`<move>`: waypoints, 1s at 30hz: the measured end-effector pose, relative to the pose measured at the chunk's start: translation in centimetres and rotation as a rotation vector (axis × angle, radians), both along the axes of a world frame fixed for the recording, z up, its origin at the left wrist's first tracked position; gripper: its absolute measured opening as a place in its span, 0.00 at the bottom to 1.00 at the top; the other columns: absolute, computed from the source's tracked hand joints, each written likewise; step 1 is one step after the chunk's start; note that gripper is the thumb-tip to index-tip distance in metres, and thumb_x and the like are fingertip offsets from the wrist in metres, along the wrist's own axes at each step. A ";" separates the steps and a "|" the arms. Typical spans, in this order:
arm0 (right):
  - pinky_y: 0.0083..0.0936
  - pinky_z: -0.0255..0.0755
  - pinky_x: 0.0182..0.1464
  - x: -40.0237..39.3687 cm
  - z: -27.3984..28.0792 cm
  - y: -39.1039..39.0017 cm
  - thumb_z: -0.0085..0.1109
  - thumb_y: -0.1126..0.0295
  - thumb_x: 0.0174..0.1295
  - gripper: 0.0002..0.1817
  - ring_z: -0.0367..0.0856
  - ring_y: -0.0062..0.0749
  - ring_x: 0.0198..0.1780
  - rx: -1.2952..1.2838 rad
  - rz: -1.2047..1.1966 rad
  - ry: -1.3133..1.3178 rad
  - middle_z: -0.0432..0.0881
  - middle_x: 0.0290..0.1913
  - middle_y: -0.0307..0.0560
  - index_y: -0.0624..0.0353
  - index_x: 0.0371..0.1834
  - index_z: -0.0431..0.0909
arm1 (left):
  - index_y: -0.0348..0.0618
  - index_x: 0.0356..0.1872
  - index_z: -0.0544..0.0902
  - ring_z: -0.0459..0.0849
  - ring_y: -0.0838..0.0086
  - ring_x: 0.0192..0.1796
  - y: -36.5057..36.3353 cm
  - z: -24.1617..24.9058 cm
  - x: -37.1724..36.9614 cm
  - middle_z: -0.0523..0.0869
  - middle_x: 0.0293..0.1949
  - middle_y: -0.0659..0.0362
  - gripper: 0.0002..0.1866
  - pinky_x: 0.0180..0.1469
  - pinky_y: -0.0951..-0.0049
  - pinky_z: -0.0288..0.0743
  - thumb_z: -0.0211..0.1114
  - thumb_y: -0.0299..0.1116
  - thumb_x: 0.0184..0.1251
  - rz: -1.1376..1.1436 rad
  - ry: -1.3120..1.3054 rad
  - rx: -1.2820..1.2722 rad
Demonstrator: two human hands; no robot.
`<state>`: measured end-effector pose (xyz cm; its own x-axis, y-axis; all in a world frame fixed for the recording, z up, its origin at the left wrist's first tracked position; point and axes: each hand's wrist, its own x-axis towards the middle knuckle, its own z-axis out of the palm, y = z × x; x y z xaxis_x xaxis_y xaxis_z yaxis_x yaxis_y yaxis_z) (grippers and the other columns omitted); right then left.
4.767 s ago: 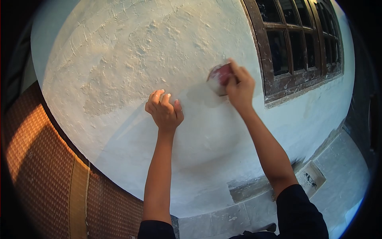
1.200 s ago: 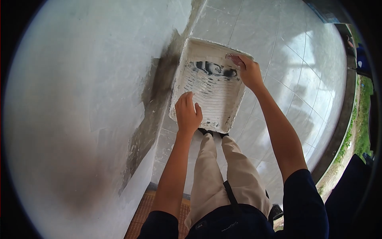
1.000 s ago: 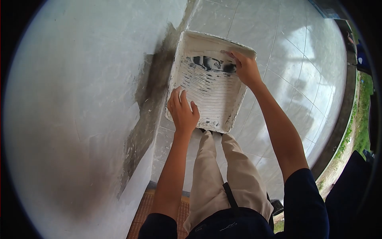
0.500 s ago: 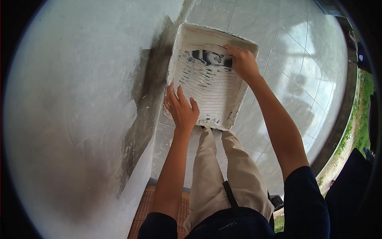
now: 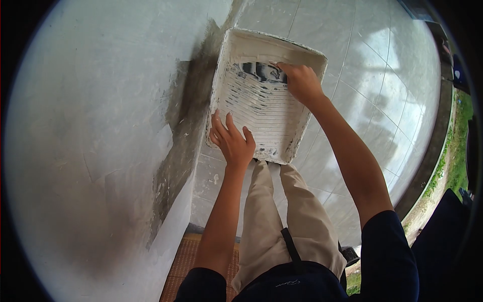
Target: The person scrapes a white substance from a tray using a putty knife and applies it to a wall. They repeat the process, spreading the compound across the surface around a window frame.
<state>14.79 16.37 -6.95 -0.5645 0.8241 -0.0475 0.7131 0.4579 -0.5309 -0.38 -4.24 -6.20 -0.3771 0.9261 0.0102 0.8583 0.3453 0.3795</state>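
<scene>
Daylight seemed to reach me from the right, where the grass (image 5: pixel 457 146) showed bright, and it threw white glare across the floor (image 5: pixel 347 121). The wall (image 5: pixel 100 100) looked softly lit, dimming to a brownish blur low on the left; shadow or stain, I couldn't tell. My tray (image 5: pixel 269 121) came out fairly sharp, my dark sleeves (image 5: pixel 386 251) nearly detail-less. The wide lens bowed the outer edges into black corners.
</scene>
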 end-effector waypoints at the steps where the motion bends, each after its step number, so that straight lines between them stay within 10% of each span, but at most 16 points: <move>1: 0.46 0.78 0.40 -0.1 0.1 -0.1 0.55 0.83 0.53 0.22 0.83 0.57 0.34 -0.008 0.003 0.011 0.84 0.32 0.60 0.54 0.51 0.83 | 0.33 0.65 0.63 0.54 0.44 0.73 -0.2 -0.1 0.1 0.54 0.72 0.39 0.34 0.70 0.43 0.45 0.64 0.29 0.58 0.023 0.006 0.004; 30: 0.41 0.75 0.54 0.2 -2.5 3.6 0.59 0.71 0.62 0.18 0.83 0.56 0.50 -0.408 -0.200 0.107 0.86 0.47 0.58 0.54 0.56 0.82 | 0.31 0.67 0.47 0.46 0.35 0.75 -4.8 -1.4 2.2 0.40 0.73 0.30 0.39 0.71 0.37 0.46 0.63 0.30 0.63 0.617 -0.283 0.018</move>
<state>14.95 19.97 -9.48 -0.4155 0.8435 -0.3404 0.6976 0.0553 -0.7144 1.85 -9.05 -7.56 -0.8271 0.5408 -0.1530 0.3728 0.7317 0.5707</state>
